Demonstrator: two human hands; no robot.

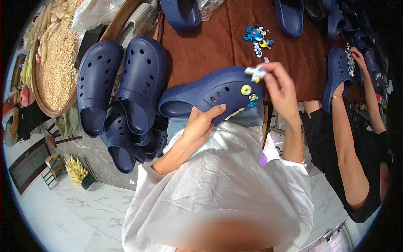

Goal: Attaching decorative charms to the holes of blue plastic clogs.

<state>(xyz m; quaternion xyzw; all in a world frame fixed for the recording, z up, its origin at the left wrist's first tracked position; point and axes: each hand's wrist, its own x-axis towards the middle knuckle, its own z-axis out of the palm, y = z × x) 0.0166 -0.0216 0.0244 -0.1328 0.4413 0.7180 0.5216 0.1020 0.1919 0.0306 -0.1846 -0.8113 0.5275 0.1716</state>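
A navy clog with holes (197, 94) lies on its side over my lap, its toe pointing right. My left hand (200, 126) grips it, with the thumb on the near side and the other fingers partly hidden by the shoe. Several small colourful shoe charms, among them a yellow round one (246, 90), sit in the holes near the toe. Just above the toe, my right hand (282, 86) pinches a white cartoon-shaped charm (257, 74) between thumb and fingers. Whether that charm touches the shoe I cannot tell.
Loose charms (257, 37) are scattered on the brown cloth (201, 50) ahead. Navy clogs (100, 71) are stacked at the left, beside a round basket of grain (58, 80). At the right, a co-worker's hand (357, 59) works beside another charm-covered clog (337, 69).
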